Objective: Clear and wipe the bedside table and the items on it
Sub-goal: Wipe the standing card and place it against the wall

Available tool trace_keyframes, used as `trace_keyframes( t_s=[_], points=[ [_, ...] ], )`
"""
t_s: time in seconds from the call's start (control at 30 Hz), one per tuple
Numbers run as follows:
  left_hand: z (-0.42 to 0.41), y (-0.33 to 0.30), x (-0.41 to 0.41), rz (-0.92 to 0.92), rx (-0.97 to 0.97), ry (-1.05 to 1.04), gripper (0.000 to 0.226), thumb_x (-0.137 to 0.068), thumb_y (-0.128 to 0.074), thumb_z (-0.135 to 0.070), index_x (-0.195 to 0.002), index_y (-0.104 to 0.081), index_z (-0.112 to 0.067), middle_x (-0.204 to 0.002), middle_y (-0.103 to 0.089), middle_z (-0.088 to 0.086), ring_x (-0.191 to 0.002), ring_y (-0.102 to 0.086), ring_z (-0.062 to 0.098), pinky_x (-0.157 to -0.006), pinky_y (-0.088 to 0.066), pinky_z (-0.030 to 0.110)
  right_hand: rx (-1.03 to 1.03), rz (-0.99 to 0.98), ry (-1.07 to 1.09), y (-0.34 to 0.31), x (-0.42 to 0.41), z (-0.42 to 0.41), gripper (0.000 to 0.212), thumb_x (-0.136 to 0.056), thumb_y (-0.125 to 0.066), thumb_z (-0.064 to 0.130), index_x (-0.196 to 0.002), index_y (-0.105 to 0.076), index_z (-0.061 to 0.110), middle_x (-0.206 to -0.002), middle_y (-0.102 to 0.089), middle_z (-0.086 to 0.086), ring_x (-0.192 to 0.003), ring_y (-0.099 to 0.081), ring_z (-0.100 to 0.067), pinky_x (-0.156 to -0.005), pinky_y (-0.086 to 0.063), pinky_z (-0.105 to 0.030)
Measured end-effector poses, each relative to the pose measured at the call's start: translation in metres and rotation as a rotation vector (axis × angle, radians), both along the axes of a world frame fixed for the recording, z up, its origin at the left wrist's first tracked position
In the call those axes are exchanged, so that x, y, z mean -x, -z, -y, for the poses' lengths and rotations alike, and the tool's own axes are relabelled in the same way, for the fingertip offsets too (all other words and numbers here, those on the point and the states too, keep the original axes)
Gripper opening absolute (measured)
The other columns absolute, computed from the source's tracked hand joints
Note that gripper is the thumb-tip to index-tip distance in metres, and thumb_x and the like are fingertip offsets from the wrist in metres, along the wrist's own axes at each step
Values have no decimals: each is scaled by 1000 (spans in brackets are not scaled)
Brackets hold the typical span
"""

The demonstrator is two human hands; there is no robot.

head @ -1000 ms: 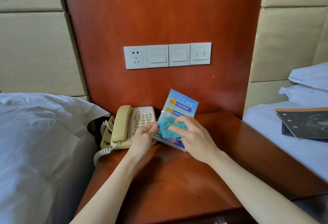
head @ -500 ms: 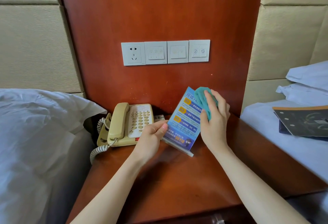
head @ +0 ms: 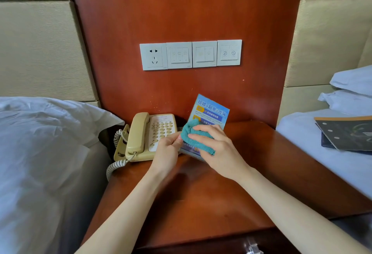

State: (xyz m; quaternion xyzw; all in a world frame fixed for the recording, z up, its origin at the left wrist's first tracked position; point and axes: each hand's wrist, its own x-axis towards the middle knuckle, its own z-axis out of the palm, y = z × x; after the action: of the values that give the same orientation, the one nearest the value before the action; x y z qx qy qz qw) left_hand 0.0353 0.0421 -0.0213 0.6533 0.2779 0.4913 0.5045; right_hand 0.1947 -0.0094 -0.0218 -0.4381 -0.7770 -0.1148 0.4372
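Note:
A blue printed sign card [head: 213,110] in a clear stand leans back over the reddish wooden bedside table [head: 251,169]. My left hand [head: 168,150] pinches the card's lower left edge. My right hand [head: 218,150] presses a teal cloth [head: 196,138] against the card's lower face and covers most of that half. A beige corded telephone [head: 145,136] sits at the table's back left, just left of my left hand.
A bed with white linen [head: 44,153] flanks the table on the left. Another bed [head: 322,153] on the right carries a dark booklet [head: 348,133] and pillows. A socket and switch row [head: 190,54] is on the wooden wall panel behind. A drawer handle [head: 251,247] shows at the bottom.
My right hand with the cloth has swept from the card's upper right corner down to its lower face. The card sits a little lower and my left hand has shifted slightly with it.

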Motion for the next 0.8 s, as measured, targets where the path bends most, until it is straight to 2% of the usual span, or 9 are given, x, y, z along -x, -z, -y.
trace_keyframes(
  t_s=[0.07, 0.13, 0.37, 0.43, 0.53, 0.6, 0.67, 0.73, 0.8],
  points=[
    [-3, 0, 0, 26, 65, 14, 34, -104, -35, -8, -105, -69, -8, -102, -73, 18, -99, -69, 30, -87, -54, 35, 75, -55, -21, 1, -1, 1, 47, -74, -63, -13, -112, -71, 13, -117, -60, -2, -113, -48, -19, -100, -40, -27],
    [-5, 1, 1, 50, 127, 27, 34, -105, -34, -10, -106, -68, -5, -105, -73, 19, -98, -70, 29, -79, -56, 30, 140, -59, -51, 1, -1, 2, 45, -72, -60, -12, -106, -74, 15, -110, -62, 1, -109, -51, -18, -98, -37, -22],
    [-7, 2, 4, 9, 125, 5, 33, -104, -36, -10, -104, -68, -5, -98, -76, 7, -88, -73, 16, -66, -53, 17, 265, -90, -31, -4, -14, 1, 36, -77, -57, -14, -92, -76, 12, -96, -58, 6, -97, -47, -1, -82, -41, -11],
    [-9, 2, 5, -37, 97, -45, 30, -104, -37, -12, -105, -67, -7, -101, -75, 8, -91, -72, 18, -71, -54, 23, 267, -47, 48, -4, -21, 2, 29, -80, -58, -12, -88, -75, 10, -93, -56, 7, -91, -44, -3, -77, -43, -17],
    [-11, 2, 6, -91, 50, -34, 25, -104, -40, -14, -109, -65, -14, -107, -74, 3, -102, -68, 19, -89, -52, 36, 292, 24, 212, -2, -30, 2, 22, -85, -57, -6, -91, -73, 9, -97, -57, 4, -94, -44, -14, -73, -52, -36],
    [-12, 1, 7, -113, 8, 12, 24, -102, -45, -10, -115, -63, -19, -112, -72, 1, -107, -67, 17, -93, -53, 34, 285, -69, 272, -1, -32, 0, 21, -86, -58, -5, -91, -73, 9, -100, -58, 3, -97, -47, -15, -76, -52, -33],
    [-11, 1, 8, -138, -13, 61, 26, -98, -50, -5, -115, -60, -23, -115, -70, 5, -108, -67, 19, -91, -54, 34, 270, -283, 285, -2, -29, -1, 23, -84, -59, -8, -87, -74, 9, -99, -59, 2, -97, -52, -13, -74, -48, -17],
    [-8, 3, 6, -140, 27, 108, 26, -95, -54, -1, -112, -57, -20, -115, -69, 8, -102, -69, 21, -78, -57, 32, 278, -496, 262, -4, -27, -3, 24, -83, -59, -11, -82, -73, 9, -98, -61, 0, -90, -56, -8, -64, -44, -5],
    [-2, 4, 2, -103, 117, 120, 30, -94, -53, 3, -116, -55, -17, -115, -68, 7, -92, -72, 21, -60, -56, 24, 286, -606, 256, -4, -28, -5, 26, -83, -57, -10, -81, -73, 10, -98, -63, -1, -85, -58, -6, -63, -43, -4]
  ],
)
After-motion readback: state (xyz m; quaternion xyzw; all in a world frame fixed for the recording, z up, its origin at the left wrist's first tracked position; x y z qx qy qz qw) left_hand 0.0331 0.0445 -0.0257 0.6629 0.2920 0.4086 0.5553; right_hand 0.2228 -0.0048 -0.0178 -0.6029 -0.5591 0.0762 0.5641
